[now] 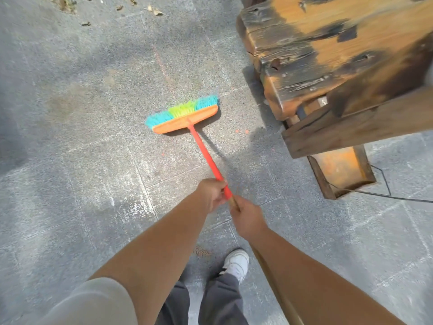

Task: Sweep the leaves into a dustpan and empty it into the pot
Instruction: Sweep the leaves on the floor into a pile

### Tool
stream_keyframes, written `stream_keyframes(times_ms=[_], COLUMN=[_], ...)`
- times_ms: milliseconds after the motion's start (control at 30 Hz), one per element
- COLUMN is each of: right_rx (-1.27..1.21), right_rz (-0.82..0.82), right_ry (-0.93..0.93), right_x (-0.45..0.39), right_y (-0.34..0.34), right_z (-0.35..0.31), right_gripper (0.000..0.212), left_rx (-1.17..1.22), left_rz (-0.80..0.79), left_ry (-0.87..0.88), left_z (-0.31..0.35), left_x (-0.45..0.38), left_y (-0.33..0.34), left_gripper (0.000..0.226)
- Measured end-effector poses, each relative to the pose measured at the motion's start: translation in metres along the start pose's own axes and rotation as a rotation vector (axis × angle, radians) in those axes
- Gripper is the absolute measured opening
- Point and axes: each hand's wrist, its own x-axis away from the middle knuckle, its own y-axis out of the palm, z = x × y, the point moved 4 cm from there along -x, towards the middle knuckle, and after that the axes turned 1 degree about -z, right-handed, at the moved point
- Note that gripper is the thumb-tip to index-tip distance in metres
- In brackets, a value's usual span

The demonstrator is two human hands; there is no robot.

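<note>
A broom (pixel 185 117) with an orange head and blue-green bristles rests on the grey paving ahead of me. Its red handle runs back to my hands. My left hand (pixel 212 192) grips the red part of the handle. Just behind it, my right hand (pixel 246 219) grips the wooden part of the same handle. A rusty metal dustpan (pixel 342 170) lies on the ground to the right, partly under a wooden bench. Several dry leaves (pixel 153 10) lie scattered far ahead near the top edge. No pot is in view.
A heavy weathered wooden bench (pixel 328 48) fills the upper right. A thin wire (pixel 384 184) runs from the dustpan toward the right edge. My white shoe (pixel 236 263) stands below my hands, with one dry leaf (pixel 202 252) beside it.
</note>
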Motion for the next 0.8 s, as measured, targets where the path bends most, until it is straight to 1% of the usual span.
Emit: stream_keyframes(times_ms=[33, 100, 133, 233, 267, 300, 433, 533, 667, 800], right_rx=[-0.001, 0.008, 0.007, -0.023, -0.03, -0.048, -0.074, -0.021, 0.003, -0.002], right_rz=[-0.009, -0.028, -0.035, -0.088, -0.108, -0.115, -0.09, -0.114, -0.123, -0.099], right_ry=[0.002, -0.007, -0.021, -0.042, -0.035, -0.023, 0.03, 0.049, 0.045, 0.014], right_x=[0.007, 0.023, 0.03, 0.038, 0.038, 0.035, 0.029, 0.02, -0.018, -0.075], right_y=[0.004, 0.007, 0.008, 0.006, 0.007, 0.01, 0.014, 0.021, 0.027, 0.031], right_z=[0.009, 0.027, 0.033, 0.037, 0.038, 0.041, 0.054, 0.052, 0.029, -0.023], right_gripper=[0.023, 0.027, 0.032, 0.066, 0.073, 0.073, 0.053, 0.05, 0.05, 0.049], left_rx=[0.023, 0.042, 0.055, 0.062, 0.054, 0.042, -0.046, -0.07, -0.075, -0.06], left_rz=[0.021, 0.032, 0.028, 0.045, 0.058, 0.069, 0.114, 0.102, 0.086, 0.086], left_ry=[0.001, -0.008, -0.016, -0.054, -0.063, -0.069, -0.085, -0.098, -0.069, -0.025], left_z=[-0.01, -0.029, -0.038, -0.057, -0.063, -0.069, -0.086, -0.082, -0.053, 0.005], left_x=[0.001, 0.008, 0.011, 0.016, 0.015, 0.014, 0.008, -0.006, -0.033, -0.071], left_y=[0.006, 0.018, 0.023, 0.032, 0.034, 0.036, 0.04, 0.035, 0.015, -0.024], left_gripper=[0.002, 0.01, 0.013, 0.013, 0.011, 0.011, 0.006, 0.01, 0.01, 0.011])
